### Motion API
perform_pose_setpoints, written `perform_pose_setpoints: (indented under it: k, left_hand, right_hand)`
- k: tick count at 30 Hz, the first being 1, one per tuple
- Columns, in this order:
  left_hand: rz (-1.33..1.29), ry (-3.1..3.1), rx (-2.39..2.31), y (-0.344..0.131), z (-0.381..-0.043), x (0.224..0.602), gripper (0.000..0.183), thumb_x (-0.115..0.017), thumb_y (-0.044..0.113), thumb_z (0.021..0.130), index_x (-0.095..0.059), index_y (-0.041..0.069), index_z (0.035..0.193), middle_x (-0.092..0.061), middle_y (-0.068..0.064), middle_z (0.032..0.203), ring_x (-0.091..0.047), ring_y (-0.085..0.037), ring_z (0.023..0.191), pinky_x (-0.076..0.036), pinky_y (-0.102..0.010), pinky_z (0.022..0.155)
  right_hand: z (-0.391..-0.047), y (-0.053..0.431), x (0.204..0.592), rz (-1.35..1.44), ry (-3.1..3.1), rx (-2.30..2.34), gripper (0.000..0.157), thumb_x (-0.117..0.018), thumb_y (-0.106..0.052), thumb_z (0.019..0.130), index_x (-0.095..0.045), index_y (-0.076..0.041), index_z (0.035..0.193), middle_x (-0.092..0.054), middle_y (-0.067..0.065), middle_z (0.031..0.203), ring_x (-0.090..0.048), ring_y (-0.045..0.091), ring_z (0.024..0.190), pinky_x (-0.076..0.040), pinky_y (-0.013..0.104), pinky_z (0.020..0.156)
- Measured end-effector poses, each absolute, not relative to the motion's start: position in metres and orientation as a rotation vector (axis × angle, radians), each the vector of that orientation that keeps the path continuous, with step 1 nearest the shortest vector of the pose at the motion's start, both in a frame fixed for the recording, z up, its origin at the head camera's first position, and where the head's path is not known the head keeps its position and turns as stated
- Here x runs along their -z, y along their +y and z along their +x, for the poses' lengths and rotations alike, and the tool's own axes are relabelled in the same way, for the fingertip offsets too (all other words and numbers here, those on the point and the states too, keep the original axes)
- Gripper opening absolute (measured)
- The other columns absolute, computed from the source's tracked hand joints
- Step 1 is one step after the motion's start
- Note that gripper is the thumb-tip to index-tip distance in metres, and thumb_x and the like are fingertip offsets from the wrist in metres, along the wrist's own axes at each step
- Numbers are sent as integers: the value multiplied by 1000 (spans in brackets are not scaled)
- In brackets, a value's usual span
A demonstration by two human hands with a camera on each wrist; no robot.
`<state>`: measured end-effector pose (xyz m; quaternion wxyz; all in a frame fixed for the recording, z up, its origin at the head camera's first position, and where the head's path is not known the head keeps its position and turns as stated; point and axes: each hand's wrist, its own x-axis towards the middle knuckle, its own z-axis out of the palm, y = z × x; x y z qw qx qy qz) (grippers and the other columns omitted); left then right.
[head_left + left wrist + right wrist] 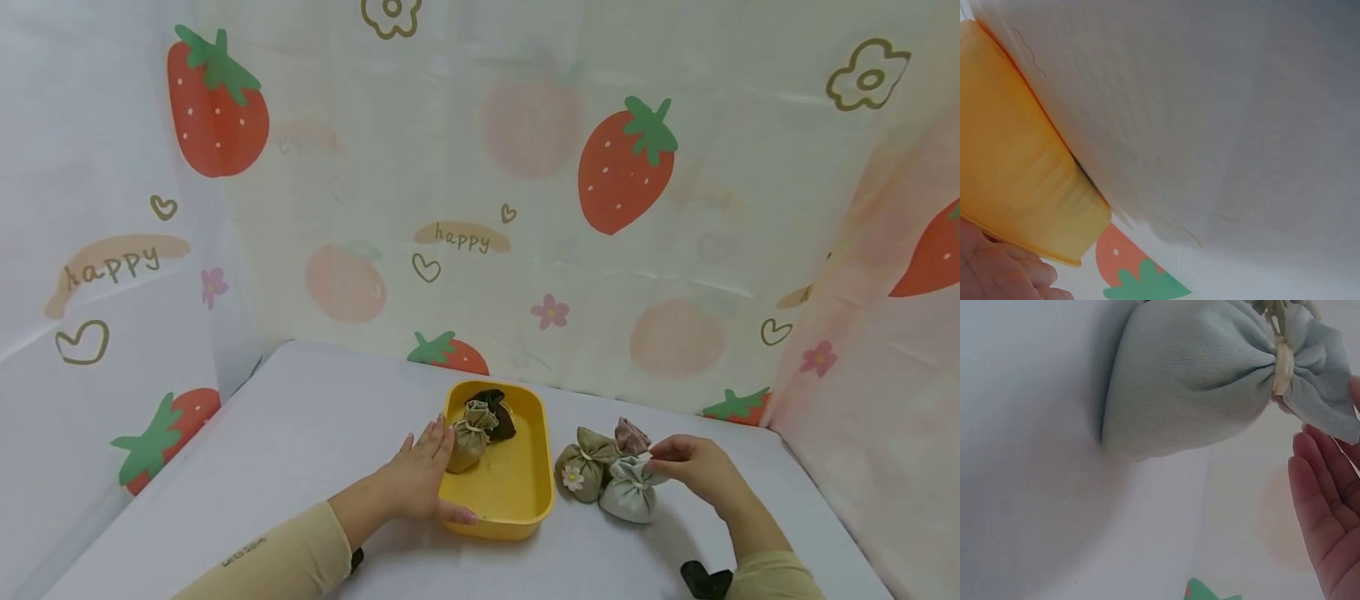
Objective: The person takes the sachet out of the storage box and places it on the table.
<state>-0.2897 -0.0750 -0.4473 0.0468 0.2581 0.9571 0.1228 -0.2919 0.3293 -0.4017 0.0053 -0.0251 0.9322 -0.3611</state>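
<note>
My left hand (420, 479) lies with straight fingers along the left rim of a yellow plastic tub (525, 492), its thumb at the near edge. In the left wrist view the fingers (1019, 265) rest at the rim. Inside the tub lean a tan drawstring pouch (469, 442) and a black one (500, 417). To the right, my right hand (697, 468) pinches the gathered top of a pale grey-green pouch (628, 493); the right wrist view shows this pouch (1191, 381) tied with a cream cord, its base at the white surface.
Beside the pale pouch stand an olive-tan pouch (588, 462) with a white daisy and a dusty pink pouch (632, 437). White cloth covers the table (300, 433). Strawberry-printed curtains (450, 183) enclose its back and sides.
</note>
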Motion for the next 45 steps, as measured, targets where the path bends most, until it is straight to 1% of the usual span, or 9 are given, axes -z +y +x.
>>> perform_pose_setpoints:
  k: [6, 11, 15, 19, 22, 32, 37, 40, 45]
  left_hand:
    - [782, 2913, -390, -75, -290, 447, 130, -41, 89, 56, -9, -1, 146, 1, -21, 151, -4, -34, 139, -12, -54, 107]
    - [781, 2920, -387, -75, -290, 447, 131, -41, 89, 56, -8, -1, 146, 1, -21, 151, -4, -34, 139, -12, -54, 107]
    - [779, 2921, -390, -74, -291, 449, 131, -41, 89, 56, -8, -1, 146, 1, -21, 151, -4, -33, 139, -12, -54, 108]
    - [777, 2925, -385, -74, -293, 452, 131, -40, 89, 56, -8, 0, 146, 2, -20, 151, -3, -33, 139, -11, -54, 108]
    - [781, 2933, -381, -74, -293, 453, 132, -40, 90, 55, -8, 0, 146, 2, -20, 151, -3, -32, 139, -12, -54, 108]
    - [777, 2934, -355, -74, -294, 453, 132, -38, 91, 55, -5, 2, 146, 4, -19, 152, -2, -31, 139, -11, -53, 108]
    - [773, 2930, -371, -73, -294, 451, 131, -40, 90, 56, -7, 0, 146, 3, -19, 151, -3, -32, 139, -11, -53, 108]
    - [769, 2925, -377, -73, -293, 450, 131, -40, 90, 56, -7, 0, 146, 2, -20, 151, -2, -32, 139, -12, -53, 108]
    - [764, 2909, -390, -74, -292, 448, 131, -41, 89, 56, -7, 0, 146, 3, -19, 151, -2, -31, 139, -11, -53, 108]
  right_hand:
    - [-290, 331, 398, -112, 2925, 1133, 37, -71, -29, 79, -65, 0, 102, -69, 5, 90, -61, 13, 83, -47, 39, 75]
    - [-291, 334, 396, -142, 2908, 1170, 40, -72, -32, 78, -65, -1, 102, -68, 6, 92, -62, 14, 84, -48, 35, 75]
    - [-290, 336, 396, -148, 2892, 1166, 41, -72, -34, 78, -65, -2, 103, -68, 6, 93, -61, 14, 85, -49, 38, 76]
    - [-288, 335, 392, -162, 2881, 1179, 43, -70, -34, 79, -64, -1, 106, -68, 8, 96, -62, 15, 87, -48, 42, 79]
    - [-287, 333, 386, -185, 2885, 1195, 42, -69, -33, 81, -63, 0, 107, -68, 8, 98, -62, 15, 89, -48, 41, 80]
    - [-290, 313, 366, -309, 2865, 1215, 35, -66, -27, 84, -63, -1, 108, -66, 11, 100, -61, 17, 90, -49, 39, 79]
    - [-295, 300, 360, -383, 2846, 1251, 33, -67, -22, 84, -63, 1, 107, -66, 13, 99, -61, 18, 87, -48, 34, 76]
    - [-298, 292, 357, -404, 2842, 1260, 32, -68, -23, 83, -63, -1, 106, -67, 12, 98, -61, 18, 86, -49, 34, 74]
    - [-304, 279, 354, -417, 2835, 1277, 35, -70, -30, 81, -65, -5, 105, -67, 8, 98, -61, 18, 87, -49, 35, 74]
